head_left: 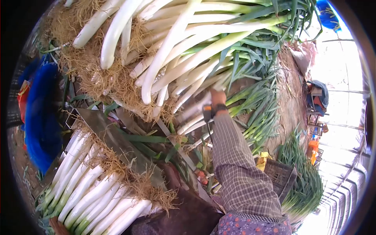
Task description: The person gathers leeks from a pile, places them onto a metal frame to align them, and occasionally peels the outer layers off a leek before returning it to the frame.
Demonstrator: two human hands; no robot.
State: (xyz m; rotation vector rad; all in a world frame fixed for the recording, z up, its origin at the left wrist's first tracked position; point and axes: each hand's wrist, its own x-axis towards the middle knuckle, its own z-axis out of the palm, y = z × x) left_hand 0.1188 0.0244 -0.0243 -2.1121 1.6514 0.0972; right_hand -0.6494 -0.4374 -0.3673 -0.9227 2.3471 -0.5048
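My right hand (pixel 218 97) reaches forward into the pile and is closed round a leek (pixel 194 107), whose white shaft is smeared by motion. A dark band with an orange part sits on that wrist, below it a checked sleeve (pixel 239 168). Above lies a big heap of leeks (pixel 203 35), roots to the left and green leaves to the right. At lower left, a row of leeks (pixel 105 196) rests with roots up and to the right. What looks like my left hand (pixel 58 226) shows at the bottom edge against their green ends; its fingers are hidden.
A metal sheet (pixel 121 141) slants between the row and the heap. Blue netting (pixel 43 117) hangs at left. To the right stand a dark crate (pixel 280 176), another leek pile (pixel 303 180), and a chair with clothing (pixel 317 98). Cut leaves litter the ground.
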